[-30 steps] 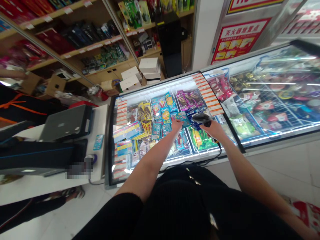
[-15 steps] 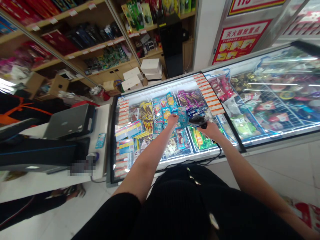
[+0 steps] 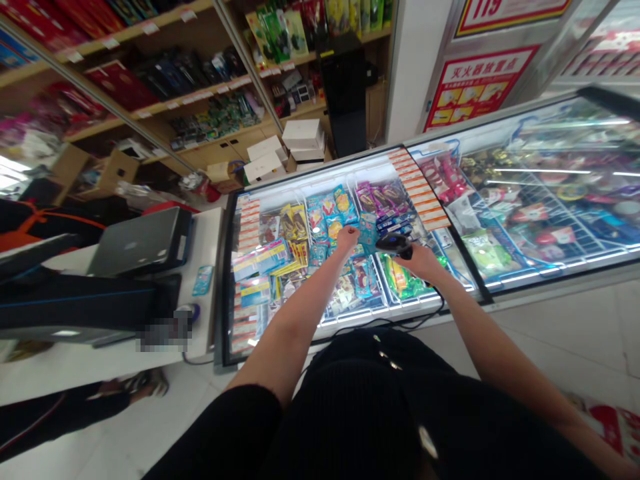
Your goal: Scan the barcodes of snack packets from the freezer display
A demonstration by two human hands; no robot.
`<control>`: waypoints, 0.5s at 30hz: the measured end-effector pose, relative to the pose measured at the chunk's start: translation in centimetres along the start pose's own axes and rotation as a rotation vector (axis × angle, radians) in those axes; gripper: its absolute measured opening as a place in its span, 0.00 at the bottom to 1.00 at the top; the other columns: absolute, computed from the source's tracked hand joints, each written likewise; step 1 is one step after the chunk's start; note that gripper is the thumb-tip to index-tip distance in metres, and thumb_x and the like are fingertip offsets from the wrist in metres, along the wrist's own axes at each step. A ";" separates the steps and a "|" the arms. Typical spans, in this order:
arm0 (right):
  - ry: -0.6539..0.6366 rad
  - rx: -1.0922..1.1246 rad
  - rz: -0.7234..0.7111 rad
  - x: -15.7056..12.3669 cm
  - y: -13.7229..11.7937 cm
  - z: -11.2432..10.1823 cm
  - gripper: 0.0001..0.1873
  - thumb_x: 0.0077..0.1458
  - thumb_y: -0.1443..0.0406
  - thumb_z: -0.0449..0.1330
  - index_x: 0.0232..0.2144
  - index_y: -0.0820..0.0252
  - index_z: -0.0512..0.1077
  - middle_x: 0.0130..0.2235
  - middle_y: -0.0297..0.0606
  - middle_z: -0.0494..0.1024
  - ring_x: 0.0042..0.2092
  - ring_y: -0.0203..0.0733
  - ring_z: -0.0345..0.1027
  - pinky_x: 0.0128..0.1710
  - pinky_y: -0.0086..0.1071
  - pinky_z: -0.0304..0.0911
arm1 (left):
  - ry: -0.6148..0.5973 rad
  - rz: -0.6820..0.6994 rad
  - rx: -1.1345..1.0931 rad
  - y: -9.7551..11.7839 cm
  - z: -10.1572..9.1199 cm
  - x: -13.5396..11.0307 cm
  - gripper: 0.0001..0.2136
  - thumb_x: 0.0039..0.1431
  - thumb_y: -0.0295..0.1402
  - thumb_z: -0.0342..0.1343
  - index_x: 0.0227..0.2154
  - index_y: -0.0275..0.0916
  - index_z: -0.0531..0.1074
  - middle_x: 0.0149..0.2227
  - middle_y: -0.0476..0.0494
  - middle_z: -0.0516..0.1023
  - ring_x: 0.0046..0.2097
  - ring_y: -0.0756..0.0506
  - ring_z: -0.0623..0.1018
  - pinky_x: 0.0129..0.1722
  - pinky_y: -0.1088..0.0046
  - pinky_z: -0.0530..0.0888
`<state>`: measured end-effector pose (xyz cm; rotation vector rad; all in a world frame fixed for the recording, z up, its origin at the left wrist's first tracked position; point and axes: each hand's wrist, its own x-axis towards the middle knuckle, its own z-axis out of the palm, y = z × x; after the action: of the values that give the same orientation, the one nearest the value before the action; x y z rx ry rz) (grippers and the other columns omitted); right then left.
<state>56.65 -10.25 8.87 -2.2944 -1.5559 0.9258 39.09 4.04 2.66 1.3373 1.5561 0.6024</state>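
Pinched in my left hand (image 3: 349, 236) is a light blue packet (image 3: 368, 229), held above the glass-topped freezer (image 3: 425, 212). My right hand (image 3: 424, 261) is closed around the handle of a black handheld barcode scanner (image 3: 393, 243). The scanner's head points left and sits close beside the packet; whether they touch I cannot tell. A black cable runs from the scanner down along the freezer's near edge. Below my hands, under the glass, lie wrapped ice creams: purple packs (image 3: 383, 195), yellow packs (image 3: 296, 220) and green packs (image 3: 400, 279).
At the left a white counter (image 3: 203, 233) carries a dark monitor (image 3: 137, 243) and another light blue packet (image 3: 203, 280). Behind it a person in dark clothes with orange straps is partly visible. Shelves and white boxes (image 3: 303, 135) stand behind the freezer.
The blue packet has tilted slightly and the scanner has shifted a little left. My hands otherwise stay in nearly the same place.
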 end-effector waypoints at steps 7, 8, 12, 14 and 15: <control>0.015 -0.009 -0.010 0.2 -0.2 0.5 0.22 0.55 0.54 0.61 0.44 0.66 0.76 0.28 0.44 0.80 0.34 0.48 0.77 0.32 0.31 0.64 | 0.010 -0.046 -0.055 -0.4 -0.5 -0.2 0.03 0.54 0.26 0.55 0.27 0.37 0.72 0.24 0.51 0.71 0.27 0.52 0.71 0.30 0.78 0.67; 0.017 -0.012 -0.014 0.3 -0.2 0.6 0.22 0.55 0.53 0.61 0.44 0.66 0.76 0.29 0.44 0.80 0.35 0.49 0.77 0.32 0.31 0.63 | 0.012 -0.044 -0.053 -0.5 -0.7 -0.3 0.03 0.54 0.26 0.55 0.26 0.37 0.72 0.25 0.51 0.71 0.28 0.52 0.71 0.31 0.77 0.67; 0.022 -0.027 -0.047 0.6 -0.8 1.2 0.22 0.54 0.53 0.61 0.43 0.65 0.76 0.32 0.45 0.81 0.37 0.50 0.77 0.34 0.31 0.63 | 0.039 -0.069 -0.063 -1.2 -2.1 -1.1 0.05 0.52 0.25 0.55 0.23 0.37 0.70 0.23 0.51 0.70 0.28 0.52 0.71 0.32 0.77 0.68; 0.016 -0.034 -0.061 0.7 -1.4 1.5 0.23 0.54 0.52 0.62 0.43 0.65 0.76 0.33 0.46 0.81 0.38 0.50 0.77 0.34 0.31 0.63 | 0.046 -0.108 -0.103 -1.8 -2.9 -1.6 0.05 0.52 0.25 0.54 0.22 0.38 0.69 0.23 0.52 0.68 0.27 0.52 0.70 0.31 0.77 0.69; 0.012 -0.036 -0.067 0.7 -1.8 1.6 0.23 0.54 0.52 0.62 0.43 0.64 0.76 0.33 0.46 0.81 0.39 0.51 0.77 0.34 0.31 0.63 | 0.047 -0.129 -0.123 -2.2 -3.3 -1.9 0.05 0.52 0.25 0.54 0.23 0.38 0.68 0.22 0.52 0.68 0.26 0.52 0.69 0.30 0.77 0.69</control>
<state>54.49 -9.15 8.25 -2.2532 -1.6465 0.8725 35.01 2.38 2.84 1.1291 1.6034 0.6416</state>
